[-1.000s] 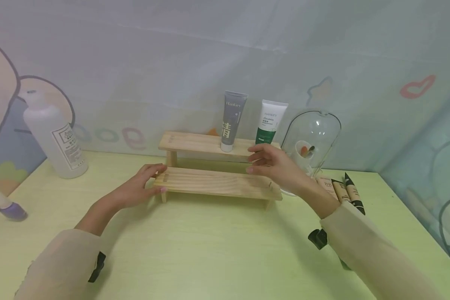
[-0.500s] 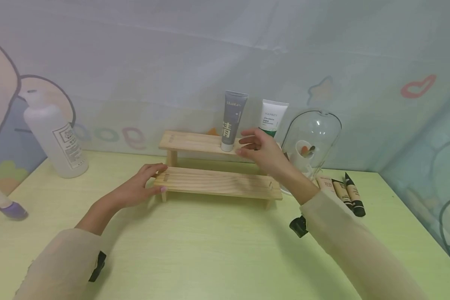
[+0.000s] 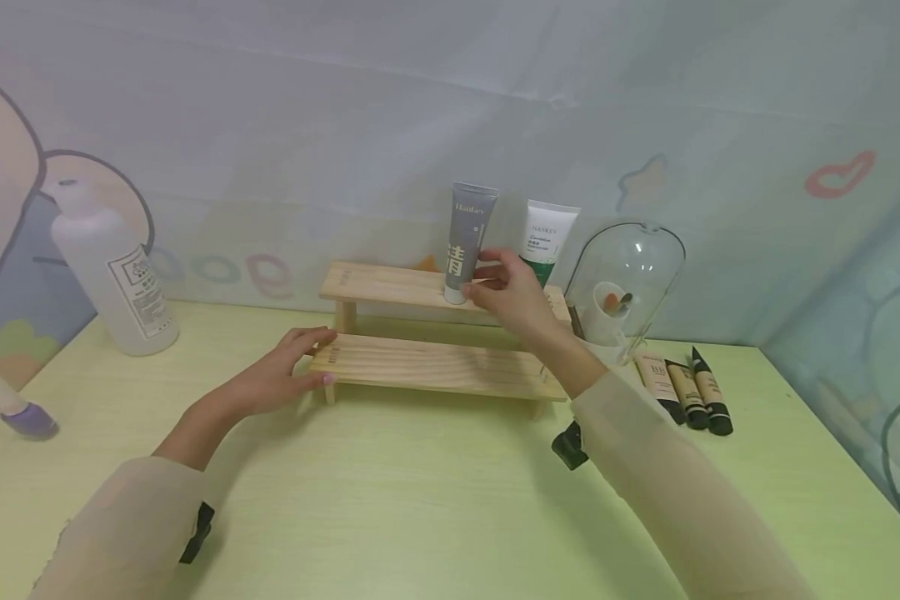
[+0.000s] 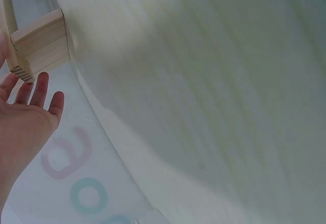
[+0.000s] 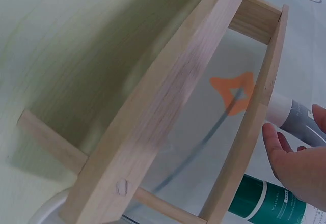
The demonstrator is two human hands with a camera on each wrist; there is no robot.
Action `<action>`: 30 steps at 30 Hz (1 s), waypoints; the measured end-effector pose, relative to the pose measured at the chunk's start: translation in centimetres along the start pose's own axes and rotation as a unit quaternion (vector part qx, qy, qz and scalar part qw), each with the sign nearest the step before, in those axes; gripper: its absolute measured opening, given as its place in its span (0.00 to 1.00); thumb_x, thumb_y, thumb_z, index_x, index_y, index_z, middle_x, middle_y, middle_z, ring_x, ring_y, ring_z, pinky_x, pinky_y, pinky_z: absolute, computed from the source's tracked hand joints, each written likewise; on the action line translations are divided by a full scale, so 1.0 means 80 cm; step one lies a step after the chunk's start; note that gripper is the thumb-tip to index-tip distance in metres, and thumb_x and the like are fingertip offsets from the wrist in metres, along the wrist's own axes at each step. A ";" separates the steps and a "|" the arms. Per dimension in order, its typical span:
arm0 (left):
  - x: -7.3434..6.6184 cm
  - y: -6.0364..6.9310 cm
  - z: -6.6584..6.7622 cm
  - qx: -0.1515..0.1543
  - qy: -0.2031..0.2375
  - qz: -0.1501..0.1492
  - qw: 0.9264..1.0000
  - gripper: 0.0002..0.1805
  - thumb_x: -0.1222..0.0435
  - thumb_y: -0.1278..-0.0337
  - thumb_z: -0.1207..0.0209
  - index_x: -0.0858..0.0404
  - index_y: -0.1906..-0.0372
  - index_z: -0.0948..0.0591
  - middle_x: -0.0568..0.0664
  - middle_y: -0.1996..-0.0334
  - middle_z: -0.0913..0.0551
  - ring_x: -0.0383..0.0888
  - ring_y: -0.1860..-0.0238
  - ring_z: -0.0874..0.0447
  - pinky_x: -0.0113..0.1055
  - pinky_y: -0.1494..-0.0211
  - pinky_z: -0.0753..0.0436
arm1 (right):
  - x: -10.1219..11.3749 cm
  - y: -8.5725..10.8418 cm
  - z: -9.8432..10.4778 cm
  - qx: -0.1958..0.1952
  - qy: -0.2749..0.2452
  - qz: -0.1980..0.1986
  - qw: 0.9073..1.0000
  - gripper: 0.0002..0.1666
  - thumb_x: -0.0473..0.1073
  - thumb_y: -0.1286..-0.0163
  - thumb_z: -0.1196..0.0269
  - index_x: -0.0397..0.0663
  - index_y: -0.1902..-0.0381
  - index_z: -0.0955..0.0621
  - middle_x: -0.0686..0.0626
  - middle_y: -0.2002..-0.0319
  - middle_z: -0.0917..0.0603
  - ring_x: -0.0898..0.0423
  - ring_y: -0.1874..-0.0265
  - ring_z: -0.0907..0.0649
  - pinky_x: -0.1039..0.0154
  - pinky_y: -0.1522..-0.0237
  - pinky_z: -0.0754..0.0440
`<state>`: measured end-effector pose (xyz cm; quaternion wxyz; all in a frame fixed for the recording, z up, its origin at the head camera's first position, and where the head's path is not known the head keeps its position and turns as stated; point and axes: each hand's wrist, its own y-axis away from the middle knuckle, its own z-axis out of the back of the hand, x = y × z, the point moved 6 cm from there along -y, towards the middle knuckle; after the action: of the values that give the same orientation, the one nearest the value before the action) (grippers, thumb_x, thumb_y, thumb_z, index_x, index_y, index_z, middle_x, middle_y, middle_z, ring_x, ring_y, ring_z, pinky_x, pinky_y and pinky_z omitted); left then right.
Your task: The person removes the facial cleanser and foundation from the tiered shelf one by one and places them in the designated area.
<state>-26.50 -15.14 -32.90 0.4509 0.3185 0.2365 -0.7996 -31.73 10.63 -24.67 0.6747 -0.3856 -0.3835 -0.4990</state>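
A two-step wooden rack (image 3: pixel 435 364) stands on the table, its lower step in front. At its left end my left hand (image 3: pixel 262 383) grips the lower step between thumb and fingers; the left wrist view shows that hand (image 4: pixel 25 127) at the rack's end (image 4: pixel 43 43). On the upper step a grey tube (image 3: pixel 467 229) stands on its cap, and a white and green tube (image 3: pixel 547 233) is to its right. My right hand (image 3: pixel 521 300) is at the grey tube's right side, fingertips at its lower part; in the right wrist view its fingers (image 5: pixel 272 137) are loosely spread beside the tube.
A white pump bottle (image 3: pixel 116 279) and a purple nail polish bottle (image 3: pixel 30 421) stand at the left. Right of the rack are a clear dome (image 3: pixel 648 275) over a white cup (image 3: pixel 607 308), and several small tubes (image 3: pixel 686 387) lying down. A printed cloth hangs behind.
My right hand has moved left from in front of the white and green tube to the grey tube. My left hand has stayed on the rack's end.
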 end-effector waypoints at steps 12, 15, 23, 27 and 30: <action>0.000 0.000 0.000 0.001 -0.001 0.003 1.000 0.34 0.60 0.36 0.47 0.70 0.33 0.46 0.67 0.36 0.50 0.64 0.39 0.46 0.63 0.43 0.43 | -0.008 -0.008 0.001 -0.042 -0.076 0.008 0.996 0.29 0.36 0.36 0.40 0.42 0.39 0.35 0.40 0.47 0.25 0.50 0.49 0.24 0.60 0.52 0.24; -0.001 0.000 0.000 0.000 0.000 0.005 1.000 0.33 0.61 0.36 0.47 0.70 0.33 0.46 0.67 0.36 0.50 0.64 0.39 0.46 0.64 0.43 0.43 | -0.007 -0.010 0.000 -0.045 -0.082 0.008 0.996 0.30 0.37 0.36 0.40 0.43 0.38 0.36 0.41 0.46 0.25 0.50 0.48 0.24 0.59 0.52 0.24; -0.001 0.000 0.000 0.001 0.000 0.005 1.000 0.33 0.61 0.36 0.47 0.70 0.32 0.46 0.67 0.37 0.50 0.64 0.39 0.46 0.64 0.44 0.42 | -0.004 -0.014 -0.006 -0.062 -0.077 0.007 0.995 0.31 0.37 0.37 0.39 0.50 0.38 0.36 0.42 0.46 0.25 0.50 0.51 0.23 0.59 0.54 0.23; -0.001 0.000 0.000 0.000 -0.003 0.006 1.000 0.34 0.61 0.36 0.47 0.69 0.32 0.46 0.67 0.37 0.50 0.64 0.40 0.46 0.64 0.44 0.42 | -0.003 -0.015 -0.009 -0.067 -0.075 0.014 0.995 0.31 0.36 0.37 0.39 0.50 0.38 0.36 0.41 0.47 0.24 0.49 0.53 0.22 0.59 0.55 0.22; -0.001 0.000 0.001 0.000 -0.002 0.006 1.000 0.33 0.61 0.37 0.47 0.69 0.32 0.46 0.67 0.37 0.50 0.64 0.40 0.46 0.64 0.44 0.42 | -0.002 -0.014 -0.010 -0.069 -0.075 0.017 0.995 0.31 0.35 0.37 0.39 0.49 0.38 0.36 0.41 0.48 0.24 0.49 0.54 0.22 0.59 0.56 0.22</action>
<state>-26.53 -15.12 -32.84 0.4560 0.3182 0.2338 -0.7976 -32.77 9.74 -25.01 0.6247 -0.4738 -0.3908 -0.4821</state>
